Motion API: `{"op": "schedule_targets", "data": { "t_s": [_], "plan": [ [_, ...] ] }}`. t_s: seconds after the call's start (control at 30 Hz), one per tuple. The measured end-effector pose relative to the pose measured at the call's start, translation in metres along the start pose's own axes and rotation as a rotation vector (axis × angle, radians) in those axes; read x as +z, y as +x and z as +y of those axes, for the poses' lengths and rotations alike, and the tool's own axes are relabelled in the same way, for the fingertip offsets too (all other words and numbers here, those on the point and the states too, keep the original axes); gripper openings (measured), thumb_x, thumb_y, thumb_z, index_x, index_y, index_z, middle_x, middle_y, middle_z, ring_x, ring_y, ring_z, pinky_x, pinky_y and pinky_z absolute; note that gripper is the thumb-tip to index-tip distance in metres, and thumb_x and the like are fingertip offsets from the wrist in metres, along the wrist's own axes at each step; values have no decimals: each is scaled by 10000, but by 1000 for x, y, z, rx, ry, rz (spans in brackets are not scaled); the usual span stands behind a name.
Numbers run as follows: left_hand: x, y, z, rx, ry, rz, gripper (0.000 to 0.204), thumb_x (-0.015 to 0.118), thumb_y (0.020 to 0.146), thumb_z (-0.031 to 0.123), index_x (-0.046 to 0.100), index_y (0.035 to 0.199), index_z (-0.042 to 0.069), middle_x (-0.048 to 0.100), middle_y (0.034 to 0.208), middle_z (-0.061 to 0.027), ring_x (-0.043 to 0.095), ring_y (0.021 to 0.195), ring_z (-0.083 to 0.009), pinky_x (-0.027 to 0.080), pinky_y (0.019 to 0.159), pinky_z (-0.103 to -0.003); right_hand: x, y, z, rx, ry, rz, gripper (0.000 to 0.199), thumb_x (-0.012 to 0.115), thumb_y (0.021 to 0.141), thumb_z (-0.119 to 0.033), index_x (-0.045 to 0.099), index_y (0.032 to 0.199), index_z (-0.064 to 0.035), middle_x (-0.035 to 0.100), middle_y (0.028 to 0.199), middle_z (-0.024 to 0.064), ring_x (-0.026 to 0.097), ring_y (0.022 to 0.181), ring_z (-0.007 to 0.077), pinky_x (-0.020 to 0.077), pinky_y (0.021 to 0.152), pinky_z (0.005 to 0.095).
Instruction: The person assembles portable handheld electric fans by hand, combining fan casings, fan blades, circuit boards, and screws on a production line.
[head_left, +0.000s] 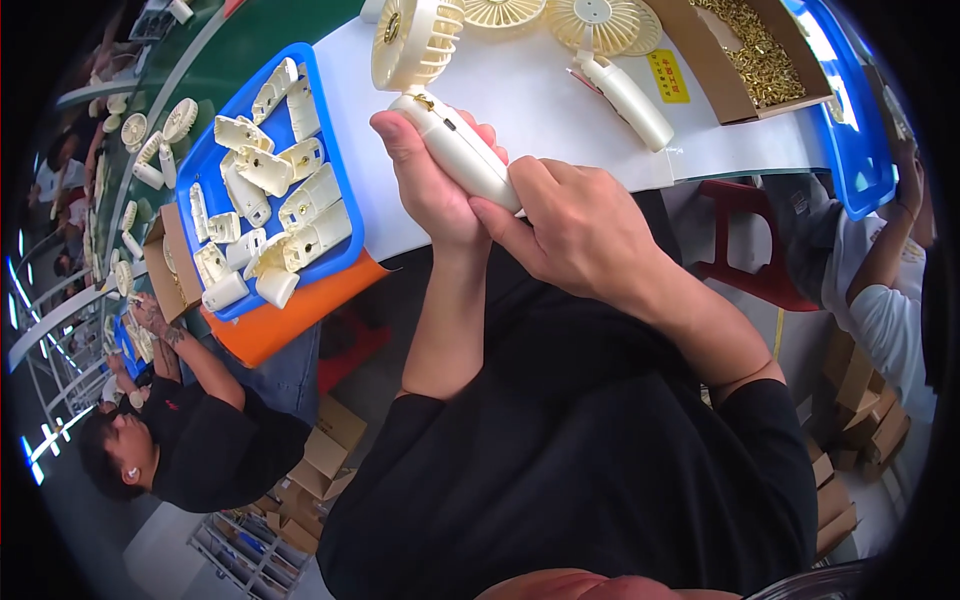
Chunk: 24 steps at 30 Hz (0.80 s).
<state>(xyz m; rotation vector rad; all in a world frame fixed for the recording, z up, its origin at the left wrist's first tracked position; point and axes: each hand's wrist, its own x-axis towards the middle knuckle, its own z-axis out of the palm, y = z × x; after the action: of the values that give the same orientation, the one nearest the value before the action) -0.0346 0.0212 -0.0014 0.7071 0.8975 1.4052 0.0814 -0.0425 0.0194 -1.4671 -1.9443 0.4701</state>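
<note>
The wide fisheye view looks down from head height, close above left hand [440, 195], right hand [585, 225] and desk [540, 112].

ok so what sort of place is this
Probably a factory assembly line: a blue tray of loose plastic shells, a cardboard box of small gold-coloured parts, and another person near several small fans.
</note>
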Motion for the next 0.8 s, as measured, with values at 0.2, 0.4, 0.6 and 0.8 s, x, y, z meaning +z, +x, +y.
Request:
{"op": "schedule_targets", "data": {
  "t_s": [0.2, 0.4, 0.6, 0.8],
  "plan": [
    [9, 0, -2, 281, 320, 87, 729, 237, 1012, 750, 511, 927, 80, 531, 717, -21, 551, 658, -150, 513, 655, -290, 7, 18, 18, 1, 390, 351, 419, 580, 1036, -394, 567, 870, -11, 589, 705, 72, 588, 629, 193, 469, 584, 333],
    [17, -2, -31, 479, 467, -38, 797, 157, 1016, 746, 529, 972, 43, 572, 836, -34, 573, 807, -149, 498, 772, -297, 18, 50, 9, 318, 915, 595, 555, 454, 1102, -395, 603, 761, 17, 574, 655, 82, 502, 565, 157, 424, 539, 330],
    [10, -1, -45, 489, 300, -98, 714, 230, 1073, 643, 565, 993, 18, 563, 879, -56, 496, 864, -129, 450, 806, -356, 15, 45, 30, 423, 759, 485, 696, 321, 1133, -460, 691, 759, -5, 635, 734, 16, 531, 679, 64, 407, 593, 234],
    [3, 18, -12, -224, -269, -401, 469, 430, 1083, 452, 570, 1096, 5, 637, 977, -86, 600, 916, -132, 522, 810, -329, 3, 37, 22, 363, 950, 359, 685, 346, 1135, -428, 713, 762, 14, 671, 762, 38, 553, 682, 72, 420, 617, 236]
  ]
}}
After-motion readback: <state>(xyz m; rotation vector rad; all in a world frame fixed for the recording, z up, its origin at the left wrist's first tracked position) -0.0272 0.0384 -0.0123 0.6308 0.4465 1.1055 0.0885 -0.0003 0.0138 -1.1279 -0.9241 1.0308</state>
